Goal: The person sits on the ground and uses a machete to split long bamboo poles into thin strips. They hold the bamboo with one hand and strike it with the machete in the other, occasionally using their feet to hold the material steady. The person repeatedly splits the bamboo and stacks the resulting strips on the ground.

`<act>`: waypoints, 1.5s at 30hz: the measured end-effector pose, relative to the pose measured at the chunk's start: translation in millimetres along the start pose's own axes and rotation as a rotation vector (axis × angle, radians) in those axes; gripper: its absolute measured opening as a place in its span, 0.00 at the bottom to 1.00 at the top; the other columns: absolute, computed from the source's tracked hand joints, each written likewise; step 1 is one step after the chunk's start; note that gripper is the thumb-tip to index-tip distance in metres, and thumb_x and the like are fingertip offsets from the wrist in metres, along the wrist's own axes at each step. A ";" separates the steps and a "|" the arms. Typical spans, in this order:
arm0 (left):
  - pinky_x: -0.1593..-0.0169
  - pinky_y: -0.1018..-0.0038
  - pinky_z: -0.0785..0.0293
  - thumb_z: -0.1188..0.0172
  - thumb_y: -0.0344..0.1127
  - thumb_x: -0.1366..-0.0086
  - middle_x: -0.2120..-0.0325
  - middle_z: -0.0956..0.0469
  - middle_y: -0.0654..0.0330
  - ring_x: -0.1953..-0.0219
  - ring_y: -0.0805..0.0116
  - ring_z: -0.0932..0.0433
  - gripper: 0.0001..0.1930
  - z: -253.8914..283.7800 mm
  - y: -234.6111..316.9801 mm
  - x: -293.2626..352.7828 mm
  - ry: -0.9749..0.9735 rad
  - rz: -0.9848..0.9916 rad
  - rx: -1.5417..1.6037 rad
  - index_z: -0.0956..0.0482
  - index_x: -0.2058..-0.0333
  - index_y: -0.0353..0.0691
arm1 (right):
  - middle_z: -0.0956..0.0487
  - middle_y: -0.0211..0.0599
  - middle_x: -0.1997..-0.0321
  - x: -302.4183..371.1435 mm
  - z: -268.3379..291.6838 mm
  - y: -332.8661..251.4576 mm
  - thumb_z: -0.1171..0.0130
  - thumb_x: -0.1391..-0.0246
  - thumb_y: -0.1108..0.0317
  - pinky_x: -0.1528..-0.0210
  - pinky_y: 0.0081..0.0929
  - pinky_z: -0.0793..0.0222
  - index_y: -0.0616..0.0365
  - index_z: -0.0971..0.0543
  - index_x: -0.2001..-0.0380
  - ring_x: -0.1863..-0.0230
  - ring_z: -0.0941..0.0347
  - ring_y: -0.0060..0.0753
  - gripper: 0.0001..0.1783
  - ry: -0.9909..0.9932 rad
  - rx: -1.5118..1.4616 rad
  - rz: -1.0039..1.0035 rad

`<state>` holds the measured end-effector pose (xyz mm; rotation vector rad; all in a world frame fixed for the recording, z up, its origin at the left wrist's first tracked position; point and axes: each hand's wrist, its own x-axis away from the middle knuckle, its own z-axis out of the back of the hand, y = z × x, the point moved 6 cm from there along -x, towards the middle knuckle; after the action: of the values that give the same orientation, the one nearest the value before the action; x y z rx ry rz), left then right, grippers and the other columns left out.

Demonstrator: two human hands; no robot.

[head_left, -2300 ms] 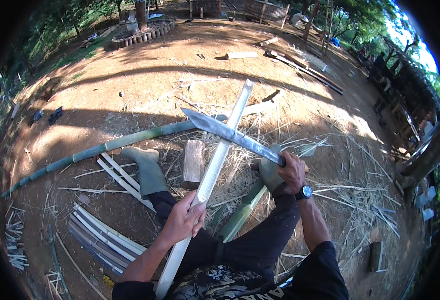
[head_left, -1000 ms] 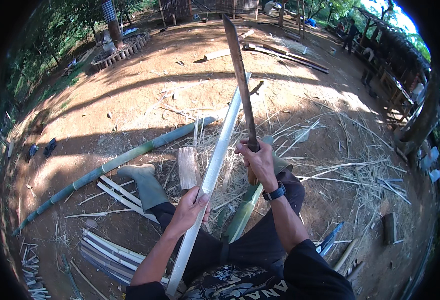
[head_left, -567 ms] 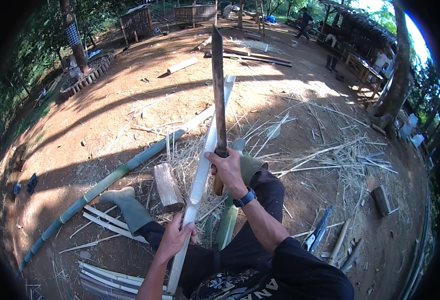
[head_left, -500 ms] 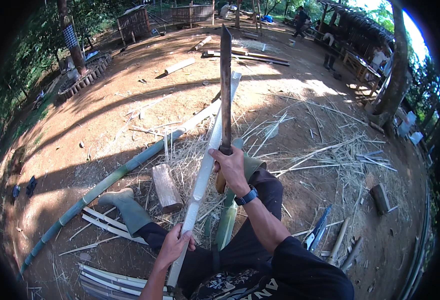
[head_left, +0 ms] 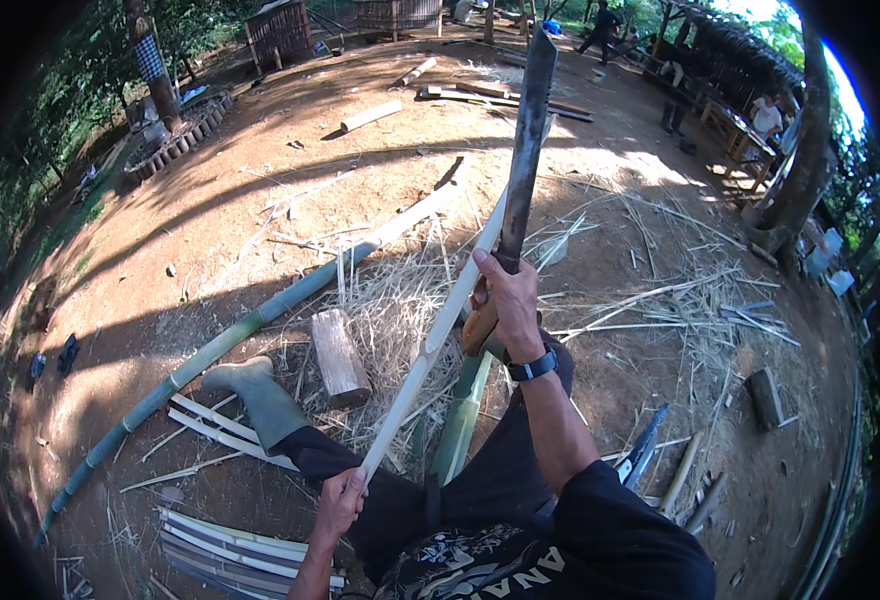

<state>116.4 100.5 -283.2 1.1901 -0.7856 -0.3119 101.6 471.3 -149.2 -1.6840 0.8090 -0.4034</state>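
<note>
My right hand (head_left: 510, 305) is closed round the wooden handle (head_left: 479, 328) of a machete, whose long dark blade (head_left: 528, 140) points up and away from me. Beside it a long pale split-bamboo strip (head_left: 400, 400) slants from my lap toward the far right, passing close by the right hand's fingers; whether they touch it I cannot tell. My left hand (head_left: 340, 503) is wrapped round the near part of the strip, low over my thigh. Between my legs lies a green bamboo piece (head_left: 457, 430), partly beneath the strip. The far end of the strip runs behind the blade.
A long green bamboo pole (head_left: 225, 340) curves across the left. A short log (head_left: 339, 358) stands near my booted foot (head_left: 257, 400). Split strips (head_left: 230, 545) lie at lower left, shavings (head_left: 390, 310) ahead, a blue-handled tool (head_left: 643, 445) at right. People (head_left: 766, 115) are far off.
My right hand and the machete have shifted right and tilted rightward. The strip has rolled, showing a narrower side. My left hand sits slightly lower, and the whole view has shifted a little.
</note>
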 end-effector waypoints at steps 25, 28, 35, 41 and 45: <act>0.87 0.84 0.44 0.73 0.68 0.32 0.86 0.38 0.67 0.90 0.82 0.43 0.45 -53.6 12.9 11.0 -0.650 0.324 0.648 0.27 0.59 0.20 | 0.29 0.29 0.82 -26.9 -4.1 -0.2 0.32 0.51 0.68 0.85 0.20 0.33 0.66 0.25 0.68 0.85 0.33 0.21 0.14 0.042 -0.028 0.010; 0.85 0.86 0.43 0.71 0.66 0.31 0.83 0.38 0.67 0.88 0.82 0.41 0.43 -53.7 16.8 6.1 -0.612 0.242 0.648 0.29 0.56 0.21 | 0.27 0.32 0.80 -32.2 5.4 3.3 0.32 0.50 0.68 0.85 0.20 0.33 0.69 0.24 0.66 0.85 0.32 0.21 0.16 0.070 -0.013 0.016; 0.81 0.87 0.40 0.51 0.54 0.31 0.79 0.35 0.67 0.83 0.83 0.38 0.31 -46.4 40.5 -3.5 -0.467 0.119 0.726 0.31 0.49 0.25 | 0.18 0.48 0.67 -46.8 10.2 6.7 0.35 0.47 0.64 0.82 0.20 0.30 0.69 0.22 0.65 0.82 0.33 0.18 0.16 -0.005 -0.015 0.003; 0.78 0.86 0.34 0.50 0.51 0.31 0.73 0.33 0.65 0.78 0.81 0.34 0.33 -44.9 44.2 1.4 -0.520 0.098 0.893 0.38 0.41 0.25 | 0.19 0.47 0.66 -49.8 10.1 8.8 0.34 0.47 0.63 0.80 0.19 0.31 0.67 0.22 0.66 0.80 0.31 0.18 0.15 -0.001 0.000 0.000; 0.79 0.86 0.35 0.49 0.47 0.31 0.72 0.33 0.65 0.78 0.81 0.33 0.31 -43.5 44.0 3.9 -0.511 0.108 0.920 0.38 0.40 0.26 | 0.20 0.43 0.70 -51.6 13.4 11.6 0.32 0.49 0.65 0.82 0.22 0.30 0.71 0.22 0.66 0.82 0.32 0.21 0.17 0.024 -0.055 0.002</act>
<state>141.3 145.2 -248.2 1.9481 -1.5267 -0.1566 70.6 515.7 -156.1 -1.7323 0.8462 -0.4045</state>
